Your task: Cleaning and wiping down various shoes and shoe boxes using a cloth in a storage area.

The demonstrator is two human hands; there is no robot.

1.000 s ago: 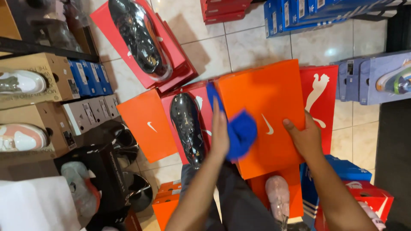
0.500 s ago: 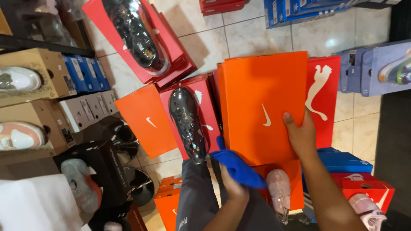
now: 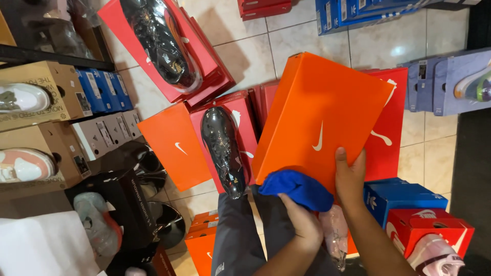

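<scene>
Cloth (image 3: 296,188) bunched in left hand (image 3: 306,225) fingers, right hand (image 3: 349,176) fingers pressed on orange shoebox (image 3: 319,120): wipe lid flat, brace firm.

Shoebox (image 3: 317,117) centre, tilted, right hand (image 3: 349,176) on its lower edge. Cloth (image 3: 296,189) in left hand (image 3: 302,222), touching box's lower edge. Wrapped shoe (image 3: 222,148) on box just left.

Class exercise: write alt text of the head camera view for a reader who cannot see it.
A person's right hand holds up an orange shoe box while the left hand presses a blue cloth to its lower edge. Around them, red, orange and blue boxes and a glossy black shoe cover the tiled floor.
</scene>
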